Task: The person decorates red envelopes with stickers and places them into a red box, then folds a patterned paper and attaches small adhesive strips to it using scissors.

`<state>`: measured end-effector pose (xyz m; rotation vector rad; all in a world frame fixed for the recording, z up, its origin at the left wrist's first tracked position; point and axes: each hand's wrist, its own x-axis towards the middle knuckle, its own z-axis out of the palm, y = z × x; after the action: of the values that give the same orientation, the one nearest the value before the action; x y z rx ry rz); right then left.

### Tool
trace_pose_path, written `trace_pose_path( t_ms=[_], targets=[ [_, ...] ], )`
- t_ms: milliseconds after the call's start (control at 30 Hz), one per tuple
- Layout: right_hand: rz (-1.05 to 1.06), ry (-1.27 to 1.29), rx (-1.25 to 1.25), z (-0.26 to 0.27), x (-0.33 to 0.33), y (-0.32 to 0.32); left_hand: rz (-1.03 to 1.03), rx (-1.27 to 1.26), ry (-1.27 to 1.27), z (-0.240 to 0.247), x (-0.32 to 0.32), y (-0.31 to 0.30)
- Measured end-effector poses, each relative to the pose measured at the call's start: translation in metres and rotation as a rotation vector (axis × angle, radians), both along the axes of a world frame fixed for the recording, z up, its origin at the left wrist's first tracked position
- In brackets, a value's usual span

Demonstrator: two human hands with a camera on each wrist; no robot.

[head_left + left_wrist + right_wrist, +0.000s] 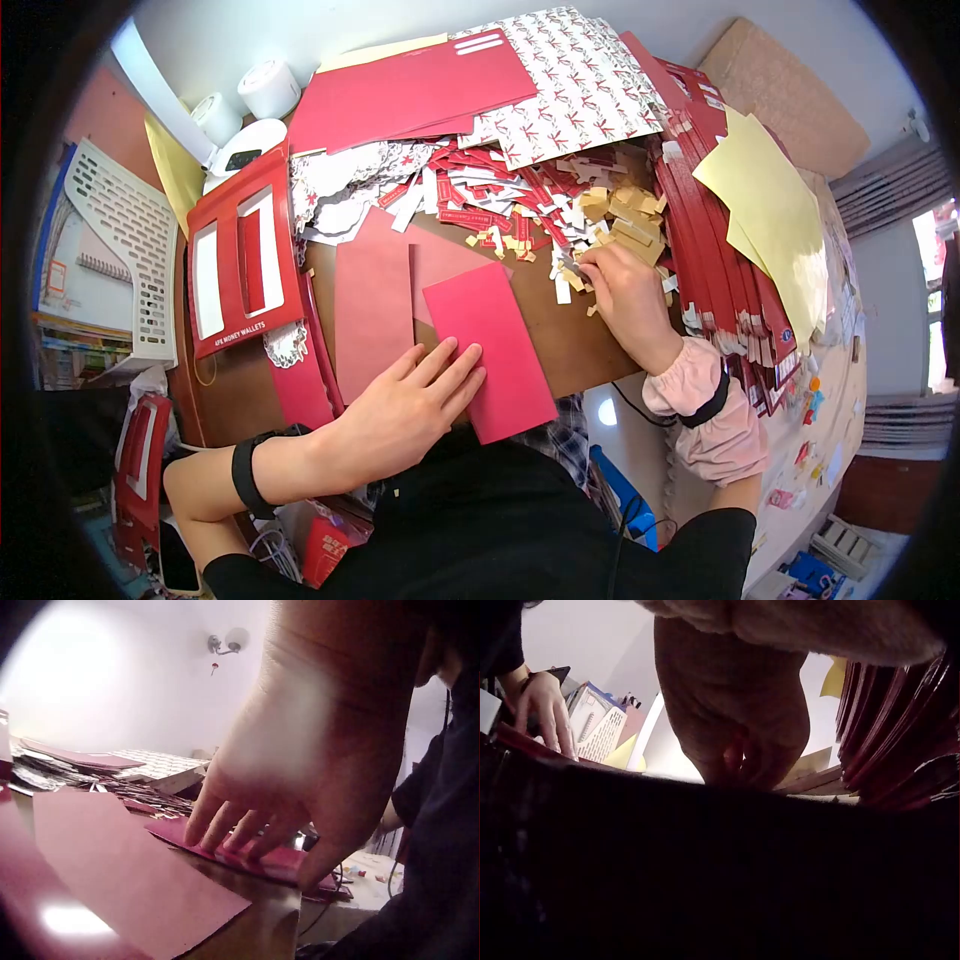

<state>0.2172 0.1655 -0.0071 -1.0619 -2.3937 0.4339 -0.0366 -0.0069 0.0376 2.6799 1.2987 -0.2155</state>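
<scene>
The bright pink packet [505, 365] is lying flat on the counter [570, 340], and its near end seems to be poking out past the edge. The left hand [395, 415] is resting on the packet's left side, its fingers out nearly straight, a little apart. If that hand is pressing too lightly, the packet could slide or tip off. To the packet's right, the right hand [632, 305] is reaching in by the gold bits [640, 215]; its fingers are bending close together, but I cannot tell if they are pinching one. Bits are lying so mixed up there that it could grab two, or drop one.
</scene>
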Motion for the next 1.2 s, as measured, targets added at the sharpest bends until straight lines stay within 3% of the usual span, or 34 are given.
trace_pose_path(
  t_ms=[333,533,633,700,800,1067,1133,1200],
  targets=[
    [-0.012,-0.066,0.046,0.001,-0.005,0.002,0.0,0.015,-0.009,-0.002,0.0,-0.002],
    [-0.047,0.04,-0.023,0.02,-0.006,-0.003,-0.005,-0.011,-0.036,-0.002,0.001,-0.002],
    [0.057,0.017,0.179,0.029,-0.004,-0.026,-0.065,-0.019,-0.083,-0.003,0.005,-0.006],
    [0.326,-0.013,0.303,0.029,0.0,-0.043,-0.146,-0.032,-0.084,-0.001,0.008,-0.009],
    [0.51,-0.069,0.348,0.018,0.005,-0.063,-0.155,-0.038,-0.104,-0.004,0.014,-0.012],
    [0.537,-0.08,0.404,0.005,-0.002,-0.076,-0.152,-0.036,-0.107,-0.005,0.017,-0.012],
    [0.503,-0.012,0.213,0.004,-0.002,-0.08,-0.149,-0.024,-0.1,-0.006,0.017,-0.012],
    [0.428,0.014,0.197,0.0,-0.004,-0.075,-0.149,-0.026,-0.102,-0.006,0.017,-0.011]
  ],
)
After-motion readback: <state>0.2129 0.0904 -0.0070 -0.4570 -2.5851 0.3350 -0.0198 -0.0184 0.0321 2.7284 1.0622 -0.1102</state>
